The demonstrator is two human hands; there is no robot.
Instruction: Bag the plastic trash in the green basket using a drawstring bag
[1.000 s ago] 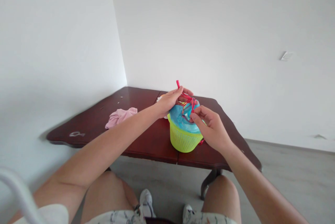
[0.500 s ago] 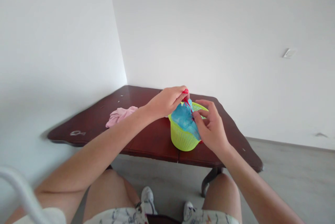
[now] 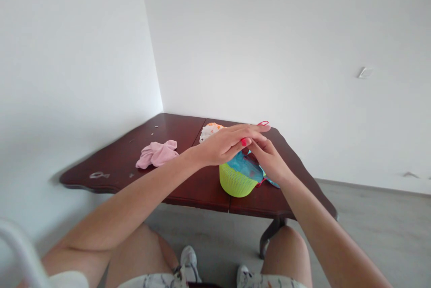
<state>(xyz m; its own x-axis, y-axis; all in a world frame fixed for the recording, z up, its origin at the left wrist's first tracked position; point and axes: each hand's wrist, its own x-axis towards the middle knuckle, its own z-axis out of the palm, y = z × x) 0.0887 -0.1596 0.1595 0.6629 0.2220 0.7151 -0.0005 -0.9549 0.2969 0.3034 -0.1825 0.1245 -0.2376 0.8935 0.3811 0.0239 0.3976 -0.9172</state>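
Note:
My left hand [image 3: 229, 144] lies across the top of a lime-green plastic mesh basket [image 3: 236, 181], its fingers stretched over my right hand [image 3: 269, 160]. The two hands meet above the basket, fingertips together. A red drawstring [image 3: 244, 142] shows between them, and a small red loop [image 3: 263, 123] sticks out beyond my left fingertips. A blue plastic bag [image 3: 244, 166] covers the basket's top, with a corner hanging past its right side. My hands hide the basket's rim and most of the cord.
The basket stands on a dark reddish-brown wooden table [image 3: 111, 164]. A pink cloth [image 3: 156, 154] lies to its left, and a white cloth with orange print [image 3: 209, 131] lies behind my left hand. A white curved rail [image 3: 20, 252] crosses the lower left, with grey floor beyond the table.
My hands have drawn together above the basket, and my left hand has moved right. The red cord no longer rises above the bag. The blue bag now hangs lower on the right, and the printed cloth shows.

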